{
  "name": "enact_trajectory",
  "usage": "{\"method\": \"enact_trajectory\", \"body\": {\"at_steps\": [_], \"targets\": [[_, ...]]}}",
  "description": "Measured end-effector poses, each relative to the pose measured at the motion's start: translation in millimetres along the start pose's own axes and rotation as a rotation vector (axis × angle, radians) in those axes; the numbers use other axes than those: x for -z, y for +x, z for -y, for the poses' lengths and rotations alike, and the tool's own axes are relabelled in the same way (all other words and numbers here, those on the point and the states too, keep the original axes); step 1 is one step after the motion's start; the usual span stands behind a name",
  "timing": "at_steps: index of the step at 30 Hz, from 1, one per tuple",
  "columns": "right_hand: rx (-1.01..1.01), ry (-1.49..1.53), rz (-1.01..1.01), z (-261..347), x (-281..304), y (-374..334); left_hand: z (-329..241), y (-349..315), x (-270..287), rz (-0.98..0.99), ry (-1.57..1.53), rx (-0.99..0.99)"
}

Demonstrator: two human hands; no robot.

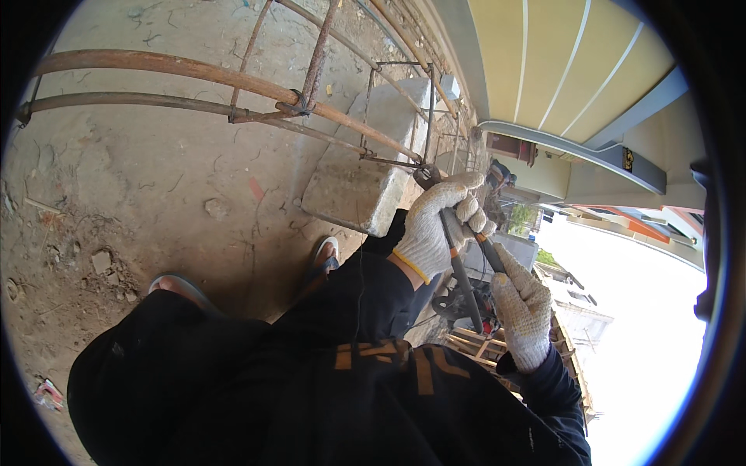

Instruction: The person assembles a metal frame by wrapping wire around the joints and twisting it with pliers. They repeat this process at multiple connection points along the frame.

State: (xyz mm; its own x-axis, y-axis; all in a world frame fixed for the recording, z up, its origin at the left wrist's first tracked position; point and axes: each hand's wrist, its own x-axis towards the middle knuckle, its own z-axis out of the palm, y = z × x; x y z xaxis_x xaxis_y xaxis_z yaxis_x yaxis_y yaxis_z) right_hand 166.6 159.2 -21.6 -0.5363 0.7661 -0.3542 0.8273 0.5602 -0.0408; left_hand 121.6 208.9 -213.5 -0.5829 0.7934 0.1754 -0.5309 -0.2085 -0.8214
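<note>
A pair of long-handled pincers point(464, 281) slants up to the rebar cage point(194, 71), dark with orange bands on the handles. Its rounded head meets a corner of the cage where bars cross; whether the jaws hold wire cannot be made out. My left hand point(435, 221), in a white knitted glove with a yellow cuff, is closed around the pincers below the head. Lower and to the right, my right hand point(524, 307), also gloved, closes on the end of one handle. The other handle points down between my hands.
A concrete block point(357, 175) lies under the cage on dusty ground point(155, 186). Broken rubble point(102, 262) lies at the left. My sandaled feet point(186, 289) stand near the block. Yellow panelled wall point(559, 70) rises at right. Another person point(501, 175) is farther off.
</note>
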Motion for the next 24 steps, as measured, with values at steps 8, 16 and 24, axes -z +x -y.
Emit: {"method": "enact_trajectory", "body": {"at_steps": [8,16,24], "targets": [[0.429,-1.343,-0.308,-13,-35,-3,11,7,15,-0.039,0.05,-0.045],[0.013,-0.608,-0.003,-39,-33,10,-4,-2,23,0.155,0.12,0.036],[-0.596,1.161,0.846,-41,10,34,3,0,3,0.145,-0.049,0.108]]}}
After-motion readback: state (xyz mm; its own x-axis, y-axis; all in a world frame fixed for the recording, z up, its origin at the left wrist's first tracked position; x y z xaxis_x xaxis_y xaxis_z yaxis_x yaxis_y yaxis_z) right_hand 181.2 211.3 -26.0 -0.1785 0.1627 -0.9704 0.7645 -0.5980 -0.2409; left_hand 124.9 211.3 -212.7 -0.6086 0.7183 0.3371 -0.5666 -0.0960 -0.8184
